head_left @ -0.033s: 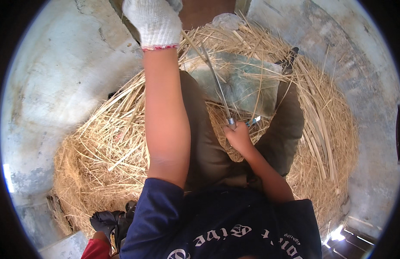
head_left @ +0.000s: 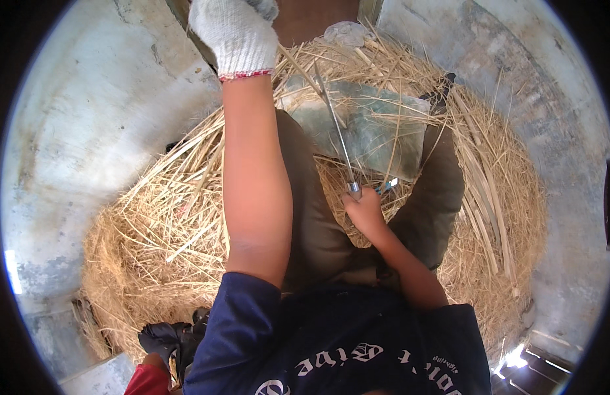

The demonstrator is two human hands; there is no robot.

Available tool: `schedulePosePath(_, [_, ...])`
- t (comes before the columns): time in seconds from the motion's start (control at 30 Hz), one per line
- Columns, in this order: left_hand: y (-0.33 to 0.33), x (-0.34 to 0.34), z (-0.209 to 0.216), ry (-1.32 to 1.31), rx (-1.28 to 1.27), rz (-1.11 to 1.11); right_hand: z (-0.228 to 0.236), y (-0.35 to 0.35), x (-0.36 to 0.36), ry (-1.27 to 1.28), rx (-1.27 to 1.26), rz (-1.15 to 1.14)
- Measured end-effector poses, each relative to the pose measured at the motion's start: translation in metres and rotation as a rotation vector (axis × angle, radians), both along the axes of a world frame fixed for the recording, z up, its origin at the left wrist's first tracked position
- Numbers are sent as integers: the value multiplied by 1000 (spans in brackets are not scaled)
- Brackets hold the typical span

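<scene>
My left hand [head_left: 232, 39], in a white knit glove with a red-trimmed cuff, reaches far forward at the top edge. Its fingers look curled; most are cut off by the frame, and what they hold, if anything, is hidden. My bare right hand [head_left: 364, 207] is closed round the handle of a long, narrow-bladed knife [head_left: 339, 128] between my legs. The blade points forward and up, with a shiny metal collar at the grip. Beyond it, a greenish translucent sheet [head_left: 371, 131] lies between my knees, with loose straw-like strips across it.
Dry straw-like fibre [head_left: 166, 230] is heaped around me. Longer flat strips [head_left: 482, 191] lie at the right. Pale, stained walls [head_left: 101, 112] curve around the heap. A small blue-and-white item [head_left: 389, 184] sits beside my right hand. At lower left are a dark bundle [head_left: 166, 339] and someone's red clothing [head_left: 147, 380].
My gloved left hand has shifted very slightly back and right. The knife blade has swung a little to the right, still in my right hand.
</scene>
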State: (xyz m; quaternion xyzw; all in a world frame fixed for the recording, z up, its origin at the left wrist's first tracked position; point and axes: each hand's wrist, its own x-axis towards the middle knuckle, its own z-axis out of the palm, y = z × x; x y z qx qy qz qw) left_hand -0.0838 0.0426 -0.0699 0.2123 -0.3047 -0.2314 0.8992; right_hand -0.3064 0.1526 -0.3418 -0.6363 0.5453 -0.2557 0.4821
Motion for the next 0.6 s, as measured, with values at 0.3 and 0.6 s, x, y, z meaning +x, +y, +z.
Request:
schedulePosePath(0.3, [7, -11, 7, -73, -1, 12, 4, 5, -1, -322, -134, -233])
schedulePosePath(0.6, [-1, -11, 7, -107, 20, -86, 4, 5, -15, -156, -223, -111])
